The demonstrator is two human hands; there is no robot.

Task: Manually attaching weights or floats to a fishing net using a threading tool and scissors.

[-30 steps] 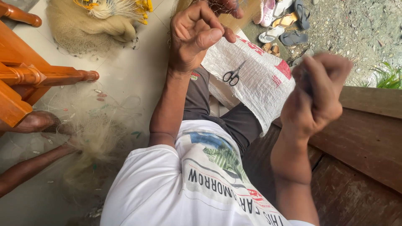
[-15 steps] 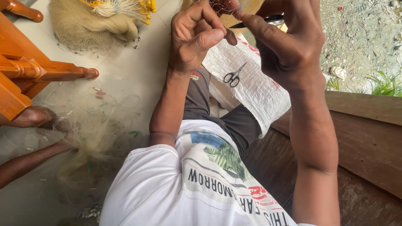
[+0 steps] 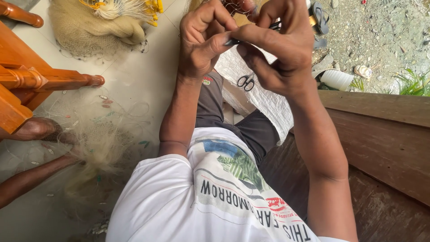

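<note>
left hand (image 3: 201,45) and right hand (image 3: 280,49) meet at twelve o'clock, fingers pinching fine fishing net (image 3: 235,6). scissors (image 3: 245,82) lie on a white woven sack (image 3: 264,96) below. pale tiled floor (image 3: 134,89) at nine, wooden bench (image 3: 380,134) at three.

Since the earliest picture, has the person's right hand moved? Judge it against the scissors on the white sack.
Yes. The right hand has moved left, from right of the scissors to above them, meeting the left hand.
</note>
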